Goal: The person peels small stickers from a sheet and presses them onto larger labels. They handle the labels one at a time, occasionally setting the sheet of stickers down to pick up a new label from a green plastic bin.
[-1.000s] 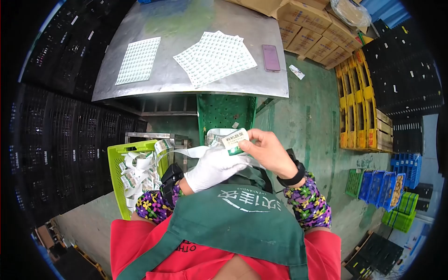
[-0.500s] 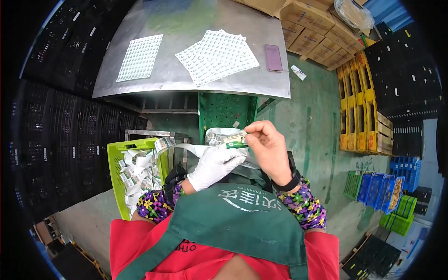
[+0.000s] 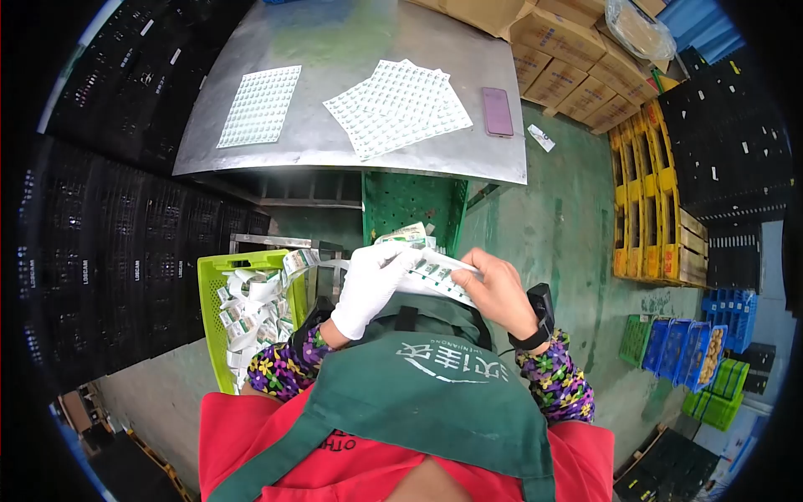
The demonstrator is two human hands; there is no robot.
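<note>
My gloved left hand (image 3: 368, 286) is closed at my lap on the left end of a small white sheet of green-printed stickers (image 3: 438, 274). My bare right hand (image 3: 500, 293) pinches that sheet's right side between thumb and fingers. A white label strip (image 3: 333, 263) runs from the left hand to a lime green basket (image 3: 209, 330). Inside the basket lies a heap of printed labels (image 3: 255, 314). Just beyond my hands, more printed labels (image 3: 407, 234) show in front of a green perforated crate (image 3: 414, 197); the hands partly hide them.
Sticker sheets (image 3: 401, 109) and a phone (image 3: 497, 112) lie on the metal table (image 3: 314, 159) ahead. Black crates (image 3: 109, 268) are stacked at left. Cartons (image 3: 556, 42), yellow pallets (image 3: 648, 201) and blue crates (image 3: 673, 347) stand at right.
My right hand has left the green-and-white label it was pinching and now grips the sticker sheet, lower and further right. My left hand has turned more upright. The view has shifted slightly.
</note>
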